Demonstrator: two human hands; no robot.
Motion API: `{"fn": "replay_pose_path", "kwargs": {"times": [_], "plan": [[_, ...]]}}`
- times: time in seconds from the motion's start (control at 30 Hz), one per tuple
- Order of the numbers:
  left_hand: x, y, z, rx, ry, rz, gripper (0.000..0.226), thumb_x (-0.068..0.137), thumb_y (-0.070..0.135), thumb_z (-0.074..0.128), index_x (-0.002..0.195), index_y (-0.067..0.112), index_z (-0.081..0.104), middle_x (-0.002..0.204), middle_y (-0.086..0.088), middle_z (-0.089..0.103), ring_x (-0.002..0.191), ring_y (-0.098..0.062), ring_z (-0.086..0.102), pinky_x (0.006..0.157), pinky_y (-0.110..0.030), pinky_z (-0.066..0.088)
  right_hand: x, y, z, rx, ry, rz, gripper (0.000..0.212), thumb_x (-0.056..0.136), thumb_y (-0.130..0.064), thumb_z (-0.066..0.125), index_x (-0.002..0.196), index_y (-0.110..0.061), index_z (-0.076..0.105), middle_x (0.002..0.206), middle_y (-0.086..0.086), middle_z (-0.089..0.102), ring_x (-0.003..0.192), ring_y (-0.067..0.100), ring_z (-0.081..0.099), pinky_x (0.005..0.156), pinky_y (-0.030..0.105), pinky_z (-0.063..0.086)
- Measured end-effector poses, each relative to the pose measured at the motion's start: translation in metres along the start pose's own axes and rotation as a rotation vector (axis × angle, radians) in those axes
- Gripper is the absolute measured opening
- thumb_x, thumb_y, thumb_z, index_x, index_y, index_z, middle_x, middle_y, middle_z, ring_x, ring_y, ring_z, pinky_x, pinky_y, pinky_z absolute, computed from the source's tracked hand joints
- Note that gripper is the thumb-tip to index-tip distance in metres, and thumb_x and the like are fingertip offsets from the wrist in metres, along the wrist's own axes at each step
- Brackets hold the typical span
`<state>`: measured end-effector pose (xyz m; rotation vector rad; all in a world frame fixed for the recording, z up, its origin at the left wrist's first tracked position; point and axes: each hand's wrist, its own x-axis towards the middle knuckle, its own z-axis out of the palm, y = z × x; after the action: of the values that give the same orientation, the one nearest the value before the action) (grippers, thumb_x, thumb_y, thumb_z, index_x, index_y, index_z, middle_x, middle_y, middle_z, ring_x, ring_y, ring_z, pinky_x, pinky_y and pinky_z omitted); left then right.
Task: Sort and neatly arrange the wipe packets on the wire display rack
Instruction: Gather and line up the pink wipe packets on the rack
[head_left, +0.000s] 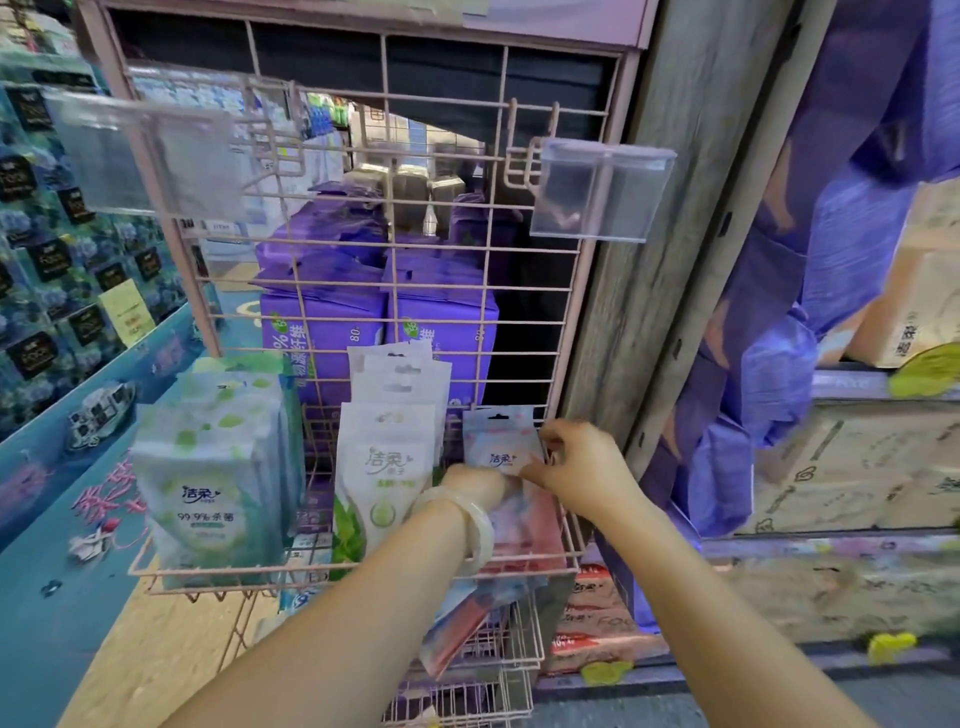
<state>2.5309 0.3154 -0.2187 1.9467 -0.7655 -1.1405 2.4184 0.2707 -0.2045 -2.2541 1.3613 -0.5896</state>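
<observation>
A: What are the hands doing?

B: The right hand (576, 465) is curled over the top of a small pink-and-blue wipe packet (501, 449), thumb and fingertips pinching its right edge. The packet stands upright, glossy, with a hang-hole tab at its top. The left hand (475, 486) reaches in just beside it, wrist bent downward, fingers buried among more pink packets (524, 525); how firmly they grip I cannot tell. A pale, smooth bangle (475, 525) circles that wrist.

A: And both forearms?

B: Bare, stretched forward and upward from the bottom edge, converging at the basket's right end.

A: What lies to the left of the hands?

B: Just beside the left hand, a stack of white pouches (387, 457) with green leaf print, upright. Further left, well apart, soft white-and-green wipe packs (213, 483).

A: What holds them?

B: A pink wire basket (363, 571) on the gridded wire display rack (519, 322). Above the hands, two clear plastic label holders (597, 192) jut out; behind the grid sit purple packs (332, 332).
</observation>
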Motion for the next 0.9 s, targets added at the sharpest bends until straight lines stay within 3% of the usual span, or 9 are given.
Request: {"fn": "replay_pose_path", "kwargs": {"times": [0.07, 0.13, 0.23, 0.3, 0.4, 0.47, 0.57, 0.73, 0.9], "plan": [[0.002, -0.007, 0.007, 0.063, 0.042, -0.003, 0.034, 0.083, 0.021, 0.064, 0.109, 0.0, 0.058, 0.101, -0.016, 0.062, 0.079, -0.018, 0.051, 0.047, -0.019, 0.036, -0.001, 0.006, -0.001, 0.087, 0.039, 0.014, 0.042, 0.075, -0.027, 0.072, 0.112, -0.009, 0.063, 0.112, 0.008, 0.066, 0.104, 0.022, 0.059, 0.084, 0.024, 0.043], [-0.001, -0.005, 0.013, 0.115, 0.034, -0.002, 0.02, 0.083, 0.02, 0.062, 0.09, 0.002, 0.06, 0.085, -0.011, 0.06, 0.075, -0.023, 0.056, 0.051, -0.026, 0.04, -0.002, 0.008, -0.001, 0.143, 0.056, 0.008, 0.038, 0.078, -0.026, 0.07, 0.111, -0.008, 0.064, 0.111, 0.009, 0.067, 0.104, 0.022, 0.06, 0.086, 0.025, 0.043], [-0.003, 0.003, 0.012, 0.377, -0.009, 0.028, 0.024, 0.088, 0.019, 0.052, 0.067, 0.008, 0.048, 0.072, -0.006, 0.053, 0.096, -0.027, 0.063, 0.064, -0.027, 0.041, -0.001, 0.009, 0.004, 0.145, 0.028, 0.007, 0.032, 0.084, -0.024, 0.064, 0.111, -0.006, 0.064, 0.112, 0.011, 0.067, 0.105, 0.024, 0.061, 0.09, 0.028, 0.044], [0.002, 0.005, 0.009, 0.35, 0.032, 0.06, 0.019, 0.092, 0.021, 0.049, 0.086, 0.005, 0.058, 0.082, -0.01, 0.059, 0.111, -0.028, 0.059, 0.078, -0.03, 0.045, 0.0, 0.009, 0.006, 0.162, 0.046, 0.005, 0.03, 0.086, -0.022, 0.061, 0.111, -0.006, 0.064, 0.112, 0.011, 0.068, 0.103, 0.023, 0.061, 0.087, 0.024, 0.044], [0.005, 0.001, 0.004, -0.072, 0.061, 0.002, 0.05, 0.082, 0.018, 0.066, 0.122, -0.008, 0.05, 0.106, -0.017, 0.059, 0.101, -0.026, 0.057, 0.085, -0.032, 0.043, 0.0, 0.012, 0.006, 0.254, 0.079, 0.037, 0.024, 0.086, -0.017, 0.061, 0.107, -0.006, 0.066, 0.105, 0.01, 0.069, 0.098, 0.021, 0.063, 0.08, 0.02, 0.041], [0.006, -0.001, 0.004, -0.329, 0.009, -0.04, 0.067, 0.073, 0.014, 0.075, 0.127, -0.01, 0.044, 0.116, -0.016, 0.059, 0.105, -0.026, 0.056, 0.088, -0.031, 0.043, -0.001, 0.014, 0.005, 0.352, 0.068, 0.056, 0.022, 0.085, -0.017, 0.062, 0.104, -0.006, 0.067, 0.099, 0.01, 0.07, 0.095, 0.022, 0.064, 0.081, 0.025, 0.046], [-0.004, 0.001, 0.007, -0.381, -0.036, -0.035, 0.056, 0.071, 0.01, 0.076, 0.119, -0.008, 0.056, 0.118, -0.021, 0.062, 0.109, -0.029, 0.059, 0.096, -0.035, 0.046, -0.003, 0.013, 0.003, 0.482, 0.093, 0.052, 0.029, 0.082, -0.022, 0.066, 0.107, -0.008, 0.063, 0.093, 0.003, 0.067, 0.091, 0.02, 0.065, 0.085, 0.034, 0.052], [-0.014, 0.006, -0.002, -0.701, -0.081, 0.257, 0.044, 0.074, -0.001, 0.07, 0.116, 0.001, 0.057, 0.109, -0.024, 0.067, 0.096, -0.036, 0.066, 0.087, -0.049, 0.053, 0.0, 0.014, -0.006, 0.787, 0.035, 0.061, 0.049, 0.078, -0.03, 0.07, 0.12, -0.022, 0.048, 0.109, -0.006, 0.063, 0.095, 0.006, 0.062, 0.076, 0.018, 0.052], [-0.002, 0.016, -0.002, -0.371, 0.12, 0.362, 0.051, 0.081, 0.004, 0.065, 0.126, 0.004, 0.041, 0.121, -0.015, 0.059, 0.103, -0.027, 0.06, 0.087, -0.035, 0.048, 0.013, 0.005, -0.003, 0.668, 0.032, 0.063, 0.036, 0.088, -0.012, 0.057, 0.123, -0.011, 0.05, 0.119, 0.008, 0.062, 0.099, 0.014, 0.06, 0.078, 0.02, 0.052]]}}
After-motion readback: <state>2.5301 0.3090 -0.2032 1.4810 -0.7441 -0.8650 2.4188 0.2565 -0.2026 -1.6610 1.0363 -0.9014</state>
